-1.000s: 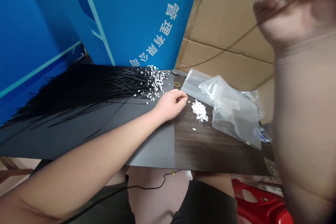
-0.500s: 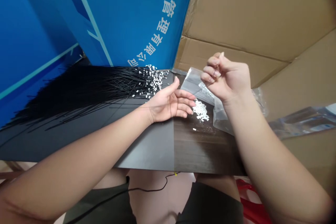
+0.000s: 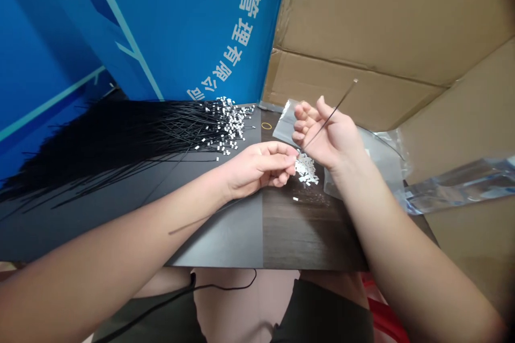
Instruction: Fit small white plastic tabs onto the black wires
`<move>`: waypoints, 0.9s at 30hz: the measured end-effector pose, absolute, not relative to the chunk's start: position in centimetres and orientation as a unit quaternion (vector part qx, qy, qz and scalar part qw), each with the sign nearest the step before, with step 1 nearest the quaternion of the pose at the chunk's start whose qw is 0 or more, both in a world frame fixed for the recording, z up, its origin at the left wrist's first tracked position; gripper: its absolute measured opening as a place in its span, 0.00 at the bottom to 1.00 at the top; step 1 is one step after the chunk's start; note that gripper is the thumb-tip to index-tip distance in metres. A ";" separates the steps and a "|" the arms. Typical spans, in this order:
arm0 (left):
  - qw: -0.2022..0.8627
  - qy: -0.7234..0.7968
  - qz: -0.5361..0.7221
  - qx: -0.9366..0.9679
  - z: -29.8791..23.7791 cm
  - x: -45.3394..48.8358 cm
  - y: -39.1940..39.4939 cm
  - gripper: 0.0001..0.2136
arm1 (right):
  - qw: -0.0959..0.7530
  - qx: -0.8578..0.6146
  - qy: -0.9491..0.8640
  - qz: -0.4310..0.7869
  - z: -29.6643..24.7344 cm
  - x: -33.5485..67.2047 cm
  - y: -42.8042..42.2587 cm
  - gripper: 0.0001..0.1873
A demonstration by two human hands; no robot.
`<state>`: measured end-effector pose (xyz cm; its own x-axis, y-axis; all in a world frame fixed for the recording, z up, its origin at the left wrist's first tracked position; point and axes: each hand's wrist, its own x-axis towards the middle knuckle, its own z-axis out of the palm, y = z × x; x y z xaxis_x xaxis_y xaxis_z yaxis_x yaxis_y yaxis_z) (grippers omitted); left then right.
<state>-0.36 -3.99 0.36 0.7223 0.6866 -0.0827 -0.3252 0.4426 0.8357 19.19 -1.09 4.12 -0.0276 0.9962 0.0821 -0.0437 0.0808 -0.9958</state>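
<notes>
The right hand point(image 3: 332, 138) sits just above the pile at centre, thumb and fingers closed on a thin black strand point(image 3: 328, 116), which rises toward the upper right and ends in a small pale tip point(image 3: 355, 80). It looks light and springy, so it will likely whip if held far from the pinch; a grip close to the tip should steady it. The left hand point(image 3: 257, 170) hangs beside the right, its fingertips together at the edge of a loose heap of small white tabs point(image 3: 306, 170). Any tab between them is too small to make out. The tabs look tiny and light, easily scattered by a brush of the fingers, and are best pinched singly from the heap's edge.

To the left, a dense fan of black strands point(image 3: 120, 142) spreads across the grey-and-wood-grain tabletop point(image 3: 306, 236), with white tabs point(image 3: 230, 123) clustered at its right end. A clear plastic bag point(image 3: 382, 158) lies at the right, and a small yellow rubber band point(image 3: 266, 125) at the far edge. Bare tabletop stretches below the hands, toward the near edge.
</notes>
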 end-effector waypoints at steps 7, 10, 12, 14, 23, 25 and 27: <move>0.801 0.242 0.381 0.394 -0.2 -0.3 -3.4 0.11 | 0.497 -0.471 -0.531 0.500 4.2 18.7 -1.5 0.33; 0.803 0.253 0.359 0.403 -0.2 -0.1 -3.7 0.10 | 0.533 -0.448 -0.523 0.492 4.0 18.4 -1.6 0.26; 0.799 0.262 0.335 0.425 -0.2 0.0 -3.7 0.11 | 0.552 -0.430 -0.509 0.502 4.0 18.5 -1.7 0.23; 0.761 0.282 0.332 0.480 -0.4 -0.2 -3.4 0.11 | 0.548 -0.413 -0.502 0.527 4.2 18.8 -1.8 0.22; 0.331 0.421 0.272 0.800 -1.6 1.1 -1.3 0.06 | 0.548 -0.390 -0.500 0.545 4.0 18.0 -2.2 0.20; 0.300 0.407 0.239 0.829 -1.5 2.3 -1.1 0.06 | 0.551 -0.400 -0.498 0.538 3.6 17.9 -1.9 0.20; 0.278 0.403 0.214 0.845 -1.5 3.4 -0.6 0.06 | 0.552 -0.397 -0.497 0.540 3.2 18.0 -1.6 0.23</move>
<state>3.38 -0.62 -1.50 0.5841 0.8000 0.1373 0.5623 -0.5208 0.6423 17.98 -1.61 3.24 -0.0764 0.9899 0.1193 -0.2015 0.1019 -0.9742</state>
